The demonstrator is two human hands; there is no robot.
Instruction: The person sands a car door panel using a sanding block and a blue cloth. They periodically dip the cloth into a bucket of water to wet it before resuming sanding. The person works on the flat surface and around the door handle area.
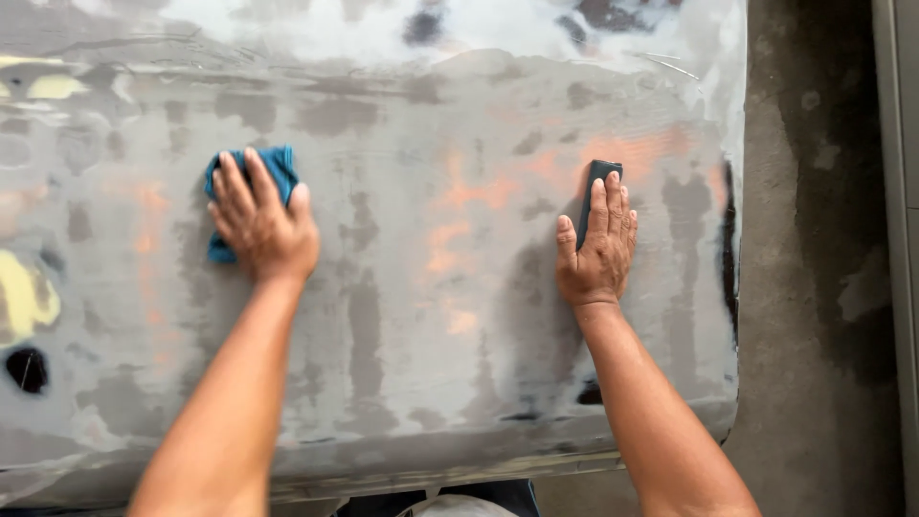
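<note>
My left hand (260, 222) lies flat, fingers spread wide, pressing a blue cloth (273, 172) against the panel (412, 316). The cloth is soft and crumpled, bunched under my palm; it shows above my fingertips and again as a corner below my little finger. It sits on the upper left part of the panel.

My right hand (598, 244) also lies flat, fingers close together and stretched over a dark block (601, 177). The block is narrow, rectangular and upright, with a rounded top edge that shows past my fingertips; most of it is hidden beneath my hand. Thumb stands apart to the left, resting on the panel. The block is on the upper right part of the panel, well apart from the cloth.

The panel is a broad, gently curved sheet with a matte, rubbed surface. Finish is uneven: pale grey overall, darker grey blotches, orange-pink patches between my hands and near the block, yellow spots at the left edge, one black spot low on the left. Its right edge curves down to a rounded lower corner.

Beside that edge lies a rough, dark-stained concrete floor (814, 239).
</note>
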